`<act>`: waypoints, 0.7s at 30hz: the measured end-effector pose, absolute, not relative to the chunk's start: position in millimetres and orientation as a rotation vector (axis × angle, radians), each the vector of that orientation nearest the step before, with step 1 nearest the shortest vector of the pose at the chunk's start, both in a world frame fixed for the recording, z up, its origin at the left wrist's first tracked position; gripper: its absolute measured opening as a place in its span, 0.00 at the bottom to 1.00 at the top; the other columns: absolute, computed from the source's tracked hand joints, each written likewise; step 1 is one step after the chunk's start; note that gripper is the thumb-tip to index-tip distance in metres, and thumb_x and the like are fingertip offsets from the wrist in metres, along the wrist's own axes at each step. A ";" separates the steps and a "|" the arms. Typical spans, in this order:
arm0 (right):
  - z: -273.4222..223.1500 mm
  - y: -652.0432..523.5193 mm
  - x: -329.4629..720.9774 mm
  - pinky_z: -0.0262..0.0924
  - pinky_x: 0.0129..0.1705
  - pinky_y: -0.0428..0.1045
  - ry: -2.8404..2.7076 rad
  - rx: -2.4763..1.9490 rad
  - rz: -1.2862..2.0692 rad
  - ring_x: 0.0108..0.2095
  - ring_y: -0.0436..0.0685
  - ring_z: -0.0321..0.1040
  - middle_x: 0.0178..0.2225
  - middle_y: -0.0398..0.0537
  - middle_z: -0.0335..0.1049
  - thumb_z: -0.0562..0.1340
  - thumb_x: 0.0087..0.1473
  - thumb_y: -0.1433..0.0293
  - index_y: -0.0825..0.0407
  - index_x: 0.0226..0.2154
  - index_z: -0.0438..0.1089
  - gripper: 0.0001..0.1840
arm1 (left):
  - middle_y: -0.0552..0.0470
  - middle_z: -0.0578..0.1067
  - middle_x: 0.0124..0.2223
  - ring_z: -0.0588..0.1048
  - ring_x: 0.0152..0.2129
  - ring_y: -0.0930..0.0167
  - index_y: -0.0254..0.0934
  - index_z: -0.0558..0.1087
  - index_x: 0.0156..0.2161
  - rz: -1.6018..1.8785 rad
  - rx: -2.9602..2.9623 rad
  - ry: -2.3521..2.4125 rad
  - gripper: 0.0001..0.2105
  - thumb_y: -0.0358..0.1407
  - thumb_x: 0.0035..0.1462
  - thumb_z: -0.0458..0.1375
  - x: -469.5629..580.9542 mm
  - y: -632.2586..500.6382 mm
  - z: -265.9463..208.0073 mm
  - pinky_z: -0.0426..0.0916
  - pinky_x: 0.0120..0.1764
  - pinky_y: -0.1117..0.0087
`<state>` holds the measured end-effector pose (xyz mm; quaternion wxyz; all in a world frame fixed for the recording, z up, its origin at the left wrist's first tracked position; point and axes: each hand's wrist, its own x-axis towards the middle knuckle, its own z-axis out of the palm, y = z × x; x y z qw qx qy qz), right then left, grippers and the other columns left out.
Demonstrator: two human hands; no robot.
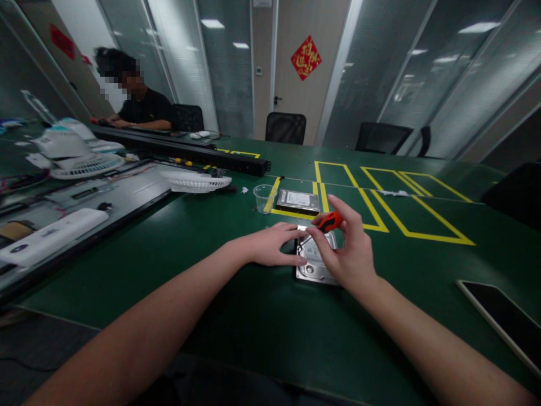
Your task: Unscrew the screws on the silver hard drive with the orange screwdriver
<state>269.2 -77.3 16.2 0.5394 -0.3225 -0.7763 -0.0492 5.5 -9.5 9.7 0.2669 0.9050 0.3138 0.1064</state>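
A silver hard drive [316,273] lies on the green table in front of me. My left hand [273,243] rests at its left side, thumb and forefinger stretched apart and touching the drive. In my right hand [353,248] is a screwdriver [330,221] with a red-orange and black handle, held closed between thumb and fingers. Its shaft slants down left toward the drive's left edge; the exact place of the tip is hard to make out. A second hard drive [298,201], label side up, lies just beyond, beside a clear plastic cup [265,199].
Yellow tape [439,231] marks rectangles on the table [236,316]. Left stand a large metal panel [139,189], white fan parts [196,180] and a long black bar [240,162]. A phone-like device [502,316] lies at right. Another person [146,107] sits at the far left.
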 end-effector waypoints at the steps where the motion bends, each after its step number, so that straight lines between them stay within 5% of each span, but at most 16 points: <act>1: 15.4 -76.7 269.1 0.95 0.58 0.67 -1.838 -0.771 -0.102 0.52 0.69 0.94 0.62 0.54 0.90 0.74 0.79 0.68 0.36 0.88 0.64 0.44 | 0.36 0.67 0.94 0.63 0.92 0.38 0.50 0.70 0.90 0.291 2.444 0.845 0.47 0.70 0.79 0.70 5.4 -9.3 9.4 0.61 0.90 0.29; 9: 14.6 -75.6 267.2 0.93 0.53 0.64 -1.809 -0.742 -0.098 0.49 0.65 0.93 0.57 0.50 0.89 0.75 0.79 0.68 0.38 0.82 0.69 0.36 | 0.36 0.66 0.94 0.62 0.92 0.38 0.50 0.69 0.91 0.273 2.436 0.847 0.47 0.69 0.80 0.70 5.0 -9.3 9.5 0.61 0.90 0.29; 15: 15.2 -75.5 269.8 0.95 0.53 0.64 -1.819 -0.781 -0.175 0.50 0.67 0.92 0.67 0.56 0.89 0.76 0.79 0.65 0.36 0.84 0.70 0.39 | 0.35 0.68 0.93 0.65 0.91 0.40 0.48 0.72 0.88 0.310 2.454 0.833 0.46 0.71 0.79 0.70 4.9 -7.9 5.3 0.62 0.90 0.31; 21: 19.5 -78.6 268.6 0.94 0.66 0.68 -1.839 -0.766 -0.197 0.61 0.73 0.94 0.79 0.58 0.84 0.75 0.80 0.66 0.35 0.90 0.66 0.45 | 0.35 0.68 0.93 0.64 0.91 0.39 0.48 0.72 0.89 0.305 2.458 0.825 0.46 0.70 0.80 0.69 5.5 -8.3 7.1 0.62 0.90 0.31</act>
